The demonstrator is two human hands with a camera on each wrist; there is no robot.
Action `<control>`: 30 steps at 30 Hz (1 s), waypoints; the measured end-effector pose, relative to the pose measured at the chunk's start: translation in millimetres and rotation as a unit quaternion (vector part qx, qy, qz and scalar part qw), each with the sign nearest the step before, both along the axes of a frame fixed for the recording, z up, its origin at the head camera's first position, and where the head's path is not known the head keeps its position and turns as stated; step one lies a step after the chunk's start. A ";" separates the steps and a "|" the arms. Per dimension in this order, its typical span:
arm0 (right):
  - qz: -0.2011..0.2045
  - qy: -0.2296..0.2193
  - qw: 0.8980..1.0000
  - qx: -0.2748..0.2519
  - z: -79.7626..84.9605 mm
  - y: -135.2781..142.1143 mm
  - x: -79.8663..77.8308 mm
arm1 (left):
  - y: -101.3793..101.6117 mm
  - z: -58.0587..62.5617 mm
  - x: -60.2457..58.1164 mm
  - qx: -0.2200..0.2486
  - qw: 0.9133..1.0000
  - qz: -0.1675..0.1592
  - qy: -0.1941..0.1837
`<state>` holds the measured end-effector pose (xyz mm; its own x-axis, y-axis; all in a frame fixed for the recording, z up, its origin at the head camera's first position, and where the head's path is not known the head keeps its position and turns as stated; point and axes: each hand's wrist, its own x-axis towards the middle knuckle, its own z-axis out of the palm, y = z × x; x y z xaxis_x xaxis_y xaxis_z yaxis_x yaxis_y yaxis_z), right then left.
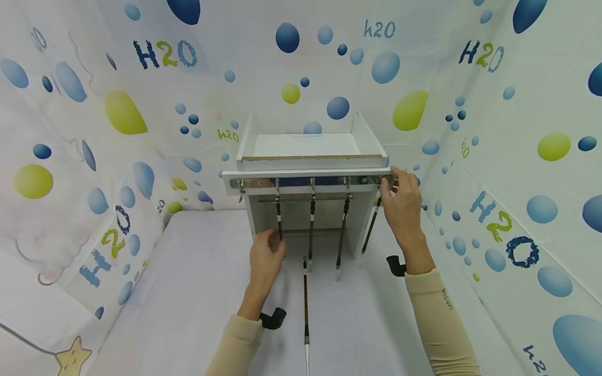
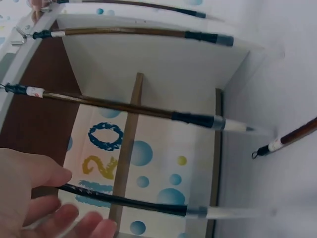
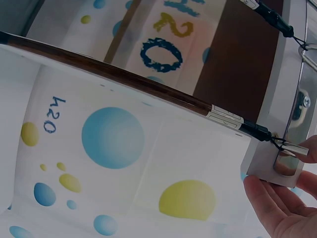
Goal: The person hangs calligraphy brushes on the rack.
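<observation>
Several calligraphy brushes [image 1: 312, 214] hang by loops from metal hooks on the front rail [image 1: 301, 172] of a white box-shaped stand. My left hand [image 1: 268, 256] is at the leftmost hanging brush [image 2: 124, 200], its fingers loosely bent beside the handle. In the left wrist view the handle's upper part is hidden behind the thumb. At the rail's right end, my right hand [image 1: 402, 201] holds the corner between thumb and fingers. Its thumb [image 3: 309, 148] lies by the hook of the rightmost brush [image 3: 114, 74]. Another brush [image 1: 306, 308] lies on the white surface, loop end toward the stand.
An open white tray [image 1: 305, 143] forms the stand's top. A bare hook [image 1: 241, 189] hangs at the rail's left end. Wooden crossbars [image 2: 130, 134] span the stand's inside. Printed walls with coloured dots surround the white table [image 1: 188, 292].
</observation>
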<state>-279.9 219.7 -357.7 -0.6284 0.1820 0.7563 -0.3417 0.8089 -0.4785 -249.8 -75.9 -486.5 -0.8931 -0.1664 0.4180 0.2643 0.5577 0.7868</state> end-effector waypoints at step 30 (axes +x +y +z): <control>0.002 -0.004 1.000 -0.005 1.4 -1.0 1.9 | 39.1 -91.5 67.6 -0.027 0.979 -0.016 -0.201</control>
